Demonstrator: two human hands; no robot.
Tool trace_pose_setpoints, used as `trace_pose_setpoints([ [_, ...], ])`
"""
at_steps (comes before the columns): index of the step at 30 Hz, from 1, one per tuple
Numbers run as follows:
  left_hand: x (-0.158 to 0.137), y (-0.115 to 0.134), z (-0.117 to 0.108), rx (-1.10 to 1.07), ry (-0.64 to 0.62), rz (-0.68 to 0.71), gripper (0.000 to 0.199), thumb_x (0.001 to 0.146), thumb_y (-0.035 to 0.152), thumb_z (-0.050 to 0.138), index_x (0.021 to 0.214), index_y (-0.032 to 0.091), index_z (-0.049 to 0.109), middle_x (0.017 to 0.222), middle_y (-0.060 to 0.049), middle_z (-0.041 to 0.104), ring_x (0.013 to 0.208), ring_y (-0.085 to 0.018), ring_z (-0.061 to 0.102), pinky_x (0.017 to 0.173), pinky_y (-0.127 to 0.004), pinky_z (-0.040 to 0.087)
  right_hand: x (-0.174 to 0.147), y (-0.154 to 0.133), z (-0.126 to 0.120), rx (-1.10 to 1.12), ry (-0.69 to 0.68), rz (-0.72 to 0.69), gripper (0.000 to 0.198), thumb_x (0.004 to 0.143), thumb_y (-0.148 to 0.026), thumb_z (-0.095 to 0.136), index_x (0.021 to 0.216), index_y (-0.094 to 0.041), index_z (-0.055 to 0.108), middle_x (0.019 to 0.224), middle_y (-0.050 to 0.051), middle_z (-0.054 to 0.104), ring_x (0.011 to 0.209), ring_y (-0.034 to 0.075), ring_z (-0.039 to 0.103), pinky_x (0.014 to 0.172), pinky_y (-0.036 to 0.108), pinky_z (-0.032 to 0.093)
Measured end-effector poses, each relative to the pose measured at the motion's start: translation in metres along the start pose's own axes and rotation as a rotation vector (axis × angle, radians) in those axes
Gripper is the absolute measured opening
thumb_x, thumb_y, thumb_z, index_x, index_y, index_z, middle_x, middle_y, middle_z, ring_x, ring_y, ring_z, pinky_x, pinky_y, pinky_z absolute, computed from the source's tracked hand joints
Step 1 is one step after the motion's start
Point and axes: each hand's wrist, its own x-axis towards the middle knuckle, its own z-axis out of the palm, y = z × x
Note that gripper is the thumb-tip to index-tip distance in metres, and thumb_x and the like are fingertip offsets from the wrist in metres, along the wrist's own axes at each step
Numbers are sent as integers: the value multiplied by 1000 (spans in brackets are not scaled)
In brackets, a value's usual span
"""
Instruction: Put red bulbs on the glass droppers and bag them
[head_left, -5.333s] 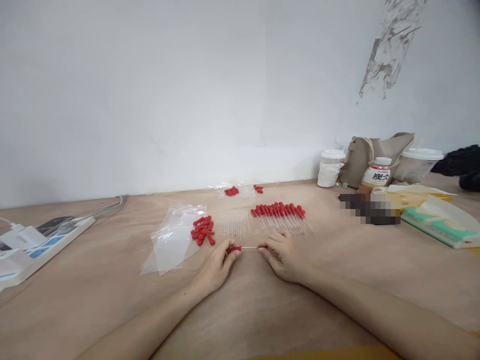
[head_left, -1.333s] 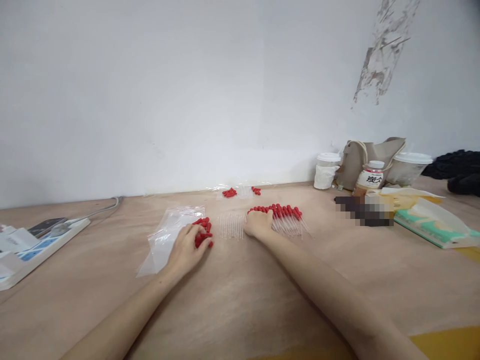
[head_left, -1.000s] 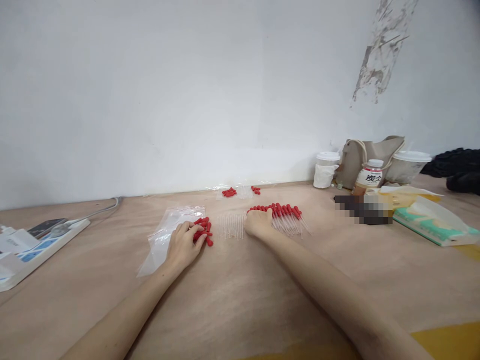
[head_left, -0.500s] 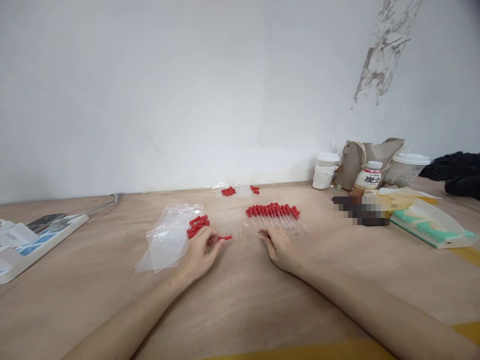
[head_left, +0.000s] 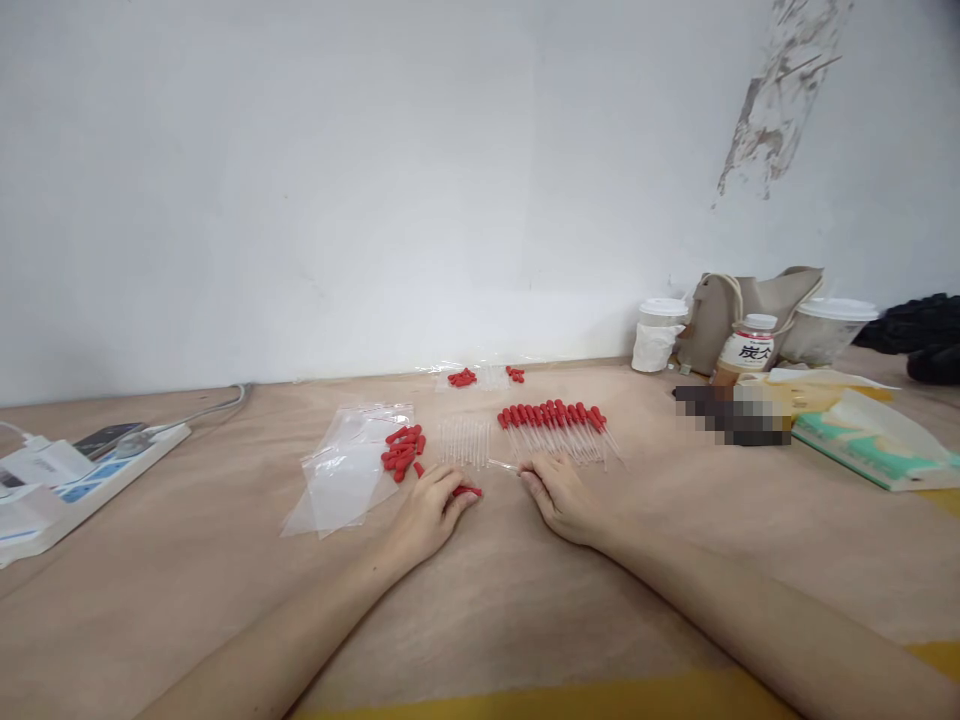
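Between the fingers of my left hand is a red rubber bulb, its end poking out toward the right. My right hand pinches a thin glass dropper tube, which points left. A row of bare glass tubes lies just beyond and between my hands. Loose red bulbs are piled past my left hand, at the edge of clear plastic bags. Beyond my right hand, droppers with red bulbs on them lie side by side, bulbs away from me.
Near the wall lies a clear bag with more red bulbs. At left is a power strip with plugs and a phone. To the right stand a lidded cup, a bottle, a bag and a tissue pack.
My left hand has moved right and nearer to me with the red bulb, away from the pile. The right hand stays nearly in place, still pinching the glass tube. The view has shifted slightly.
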Motion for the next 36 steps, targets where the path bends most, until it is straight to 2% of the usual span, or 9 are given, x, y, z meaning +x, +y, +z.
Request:
trace_pose_setpoints([
  [4,-1,6,0,-119,7,-92,12,87,22,39,83,18,50,72,1,56,66,-13,51,60,-23,39,0,-1,-2,-9,-26,-37,16,88,-20,29,83,-19,45,78,1,57,72,13,50,71,29,34],
  [9,-1,12,-2,-228,-3,-109,11,87,24,38,84,18,47,78,0,55,72,-13,52,65,-24,40,-1,1,-1,-26,-75,-60,18,89,-20,27,87,-18,45,80,2,58,73,12,51,74,30,31],
  [16,-1,9,2,-284,-31,-97,14,85,25,42,92,18,52,79,0,59,72,-13,54,66,-24,42,-1,-1,-4,-55,-120,-55,22,89,-22,29,89,-19,51,83,2,61,74,13,52,74,31,28],
  [19,-2,8,3,-299,-84,-112,18,85,28,41,84,18,56,70,2,58,64,-12,53,59,-21,41,0,0,-5,-36,-118,-57,23,88,-22,32,89,-21,54,83,1,62,72,13,51,74,31,27],
  [24,-5,9,2,-268,-152,-105,25,86,31,41,74,17,59,59,3,53,55,-10,48,51,-19,36,2,7,-7,-3,-161,-105,24,88,-24,35,89,-21,59,80,1,64,68,12,52,75,31,26],
  [31,-6,12,0,-128,-166,-32,25,85,32,43,76,18,61,66,1,60,61,-12,52,56,-21,38,0,5,-10,-225,-132,-180,22,82,-20,42,85,-22,63,71,2,62,61,11,49,70,30,21],
  [36,-6,13,-1,-61,-144,-1,27,85,32,41,73,16,58,64,0,56,59,-12,49,55,-22,37,-3,-6,-8,-202,-120,-178,22,82,-19,40,79,-20,61,66,0,62,55,9,45,69,29,21],
])
